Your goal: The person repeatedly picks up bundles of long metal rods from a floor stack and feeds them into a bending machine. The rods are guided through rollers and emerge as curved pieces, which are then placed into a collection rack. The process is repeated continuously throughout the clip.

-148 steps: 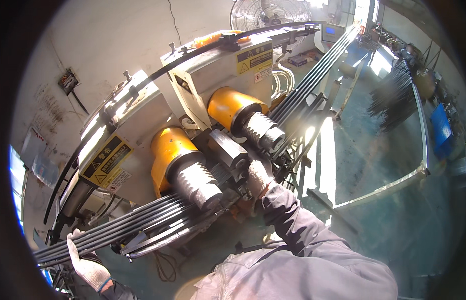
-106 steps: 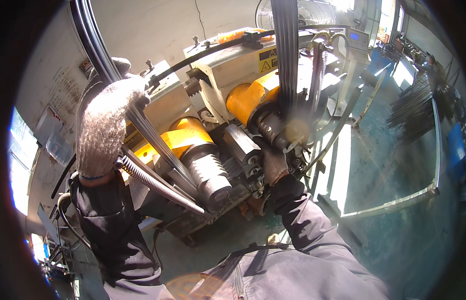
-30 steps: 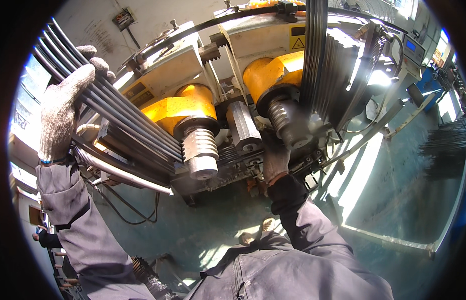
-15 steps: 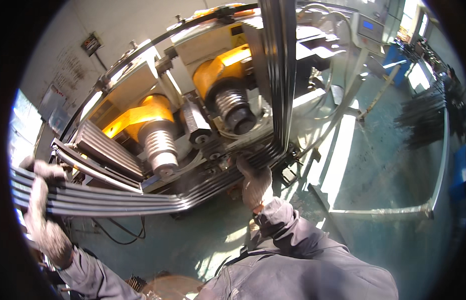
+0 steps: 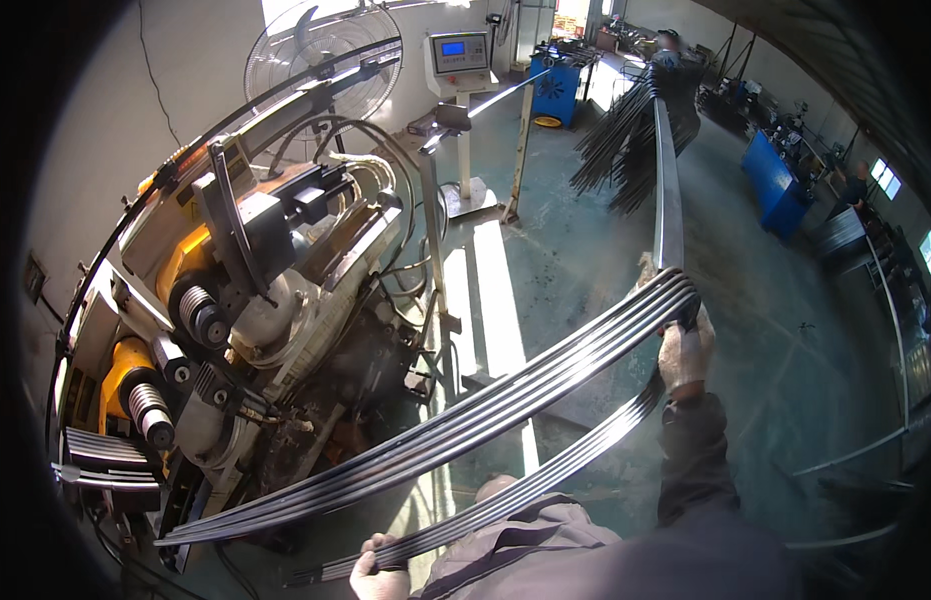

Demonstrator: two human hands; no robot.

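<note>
Several parallel dark metal tubes (image 5: 545,390) form one bundle, folded back at a bend on the right. Its upper run slants down to the lower left; the lower run (image 5: 545,465) passes close in front of my body. Near the bend my gloved right hand (image 5: 687,350) is closed around the tubes. My left hand (image 5: 380,574), at the lower edge, is closed on the lower run near its end. At left stands a bending machine (image 5: 285,330) with yellow arms and ribbed metal rollers; the bundle is now apart from its rollers.
A control box (image 5: 459,55) with a blue screen stands behind the machine, beside a large fan (image 5: 320,60). Dark rods (image 5: 625,140) hang on a long rail (image 5: 668,190) ahead. Blue cabinets (image 5: 775,185) stand farther off. Two other people are in the distance. Cables (image 5: 410,180) loop from the machine.
My view has swung right, away from the machine's front. The bent tubes have come off the machine and moved right with my hands, which still hold them.
</note>
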